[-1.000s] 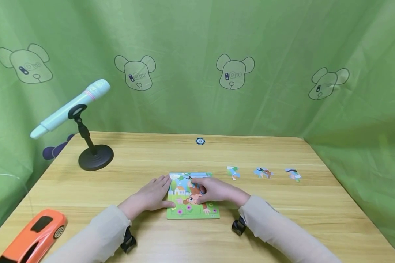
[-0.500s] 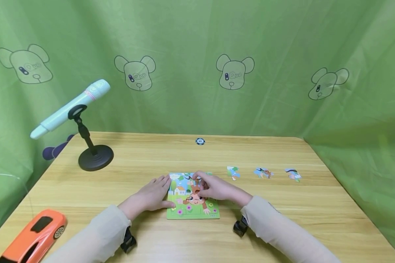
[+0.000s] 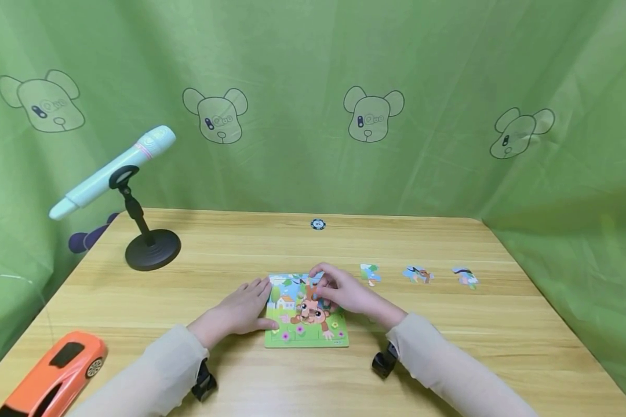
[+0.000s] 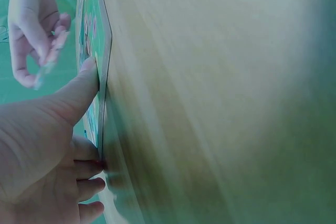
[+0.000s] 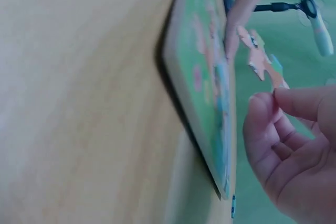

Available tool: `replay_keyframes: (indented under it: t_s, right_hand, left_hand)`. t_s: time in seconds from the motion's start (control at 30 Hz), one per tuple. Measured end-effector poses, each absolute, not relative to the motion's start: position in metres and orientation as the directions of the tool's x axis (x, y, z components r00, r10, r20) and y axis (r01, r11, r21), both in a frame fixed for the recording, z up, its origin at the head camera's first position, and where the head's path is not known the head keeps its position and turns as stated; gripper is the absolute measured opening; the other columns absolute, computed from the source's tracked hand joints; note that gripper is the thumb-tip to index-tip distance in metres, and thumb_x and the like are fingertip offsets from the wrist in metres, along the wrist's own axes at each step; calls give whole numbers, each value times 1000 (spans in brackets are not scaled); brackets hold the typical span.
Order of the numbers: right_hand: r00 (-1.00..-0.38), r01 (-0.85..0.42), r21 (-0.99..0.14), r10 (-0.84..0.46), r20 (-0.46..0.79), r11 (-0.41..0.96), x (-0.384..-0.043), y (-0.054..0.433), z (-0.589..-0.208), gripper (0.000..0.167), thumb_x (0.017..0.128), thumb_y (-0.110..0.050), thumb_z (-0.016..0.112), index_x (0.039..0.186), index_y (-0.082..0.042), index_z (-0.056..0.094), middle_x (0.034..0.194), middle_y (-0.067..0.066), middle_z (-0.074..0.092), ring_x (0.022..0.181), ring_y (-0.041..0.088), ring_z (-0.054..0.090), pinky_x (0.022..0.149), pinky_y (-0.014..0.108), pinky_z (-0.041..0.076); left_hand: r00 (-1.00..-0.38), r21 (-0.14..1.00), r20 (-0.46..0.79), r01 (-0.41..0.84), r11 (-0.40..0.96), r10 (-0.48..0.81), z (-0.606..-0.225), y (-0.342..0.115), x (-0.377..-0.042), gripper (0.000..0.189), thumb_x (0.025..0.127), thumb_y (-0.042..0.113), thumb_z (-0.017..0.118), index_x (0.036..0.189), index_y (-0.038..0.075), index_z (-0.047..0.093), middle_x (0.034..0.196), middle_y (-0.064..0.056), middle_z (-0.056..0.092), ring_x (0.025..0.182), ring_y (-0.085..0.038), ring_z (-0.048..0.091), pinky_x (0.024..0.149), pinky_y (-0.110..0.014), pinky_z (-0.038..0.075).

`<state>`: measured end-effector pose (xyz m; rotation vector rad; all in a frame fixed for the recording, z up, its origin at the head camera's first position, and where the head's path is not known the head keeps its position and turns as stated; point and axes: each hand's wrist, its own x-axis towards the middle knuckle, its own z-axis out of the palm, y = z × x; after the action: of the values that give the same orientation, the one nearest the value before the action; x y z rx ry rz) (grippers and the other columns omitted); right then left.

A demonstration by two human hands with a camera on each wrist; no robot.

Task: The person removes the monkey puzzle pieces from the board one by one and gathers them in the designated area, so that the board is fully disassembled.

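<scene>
A picture puzzle in a flat tray [image 3: 305, 340], showing a cartoon monkey, a house and flowers, lies at the table's middle. My left hand [image 3: 242, 310] rests at its left edge; the thumb [image 4: 84, 80] lies on the picture and the straight fingers reach along the side. Over the puzzle, my right hand [image 3: 346, 292] pinches a puzzle piece [image 5: 258, 59] between thumb and fingertips. That piece is tilted and raised off the tray in the right wrist view.
Three loose puzzle pieces lie right of the tray: one green and blue [image 3: 369, 274], one brown and blue [image 3: 418, 274], one with a dark stripe [image 3: 465, 277]. A poker chip [image 3: 318, 224] is behind, a toy microphone [image 3: 115, 174] on a stand and an orange toy car [image 3: 57, 370] at left.
My right hand has drawn up and slightly right from the puzzle, with the pinched piece now lifted and tilted. The left hand has stayed in place.
</scene>
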<state>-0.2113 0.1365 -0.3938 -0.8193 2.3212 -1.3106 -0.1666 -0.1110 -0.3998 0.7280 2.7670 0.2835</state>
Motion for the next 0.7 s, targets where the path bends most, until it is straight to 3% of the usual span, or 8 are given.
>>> replay_keyframes:
  t_s: [0.23,0.5,0.7]
  right_hand:
    - [-816,-201,-924,-578,-26,326,-211,160,-381,35,92,0,52,124,3,40,92,24,57,72,33,57,59,35,54]
    - [-873,-151,-919,-485,-48,363,-208,211,-376,21,90,-2,55,107,8,48,86,18,57,72,32,57,63,36,54]
    - [-895,-138,-897,-442,-69,419,-206,255,-372,21,91,-5,55,104,10,50,85,20,56,74,28,56,66,39,54]
  left_hand:
    - [-838,249,-200,458,853,508,-400,-111,-167,85,86,51,55,140,-9,26,147,-22,19,135,-35,17,108,-46,16]
    - [-836,253,-191,464,849,514,-401,-111,-167,85,86,50,56,140,-9,27,147,-22,20,134,-36,18,108,-46,17]
    - [-839,243,-195,461,853,509,-401,-112,-167,85,86,51,55,140,-9,27,147,-22,20,135,-35,18,108,-46,17]
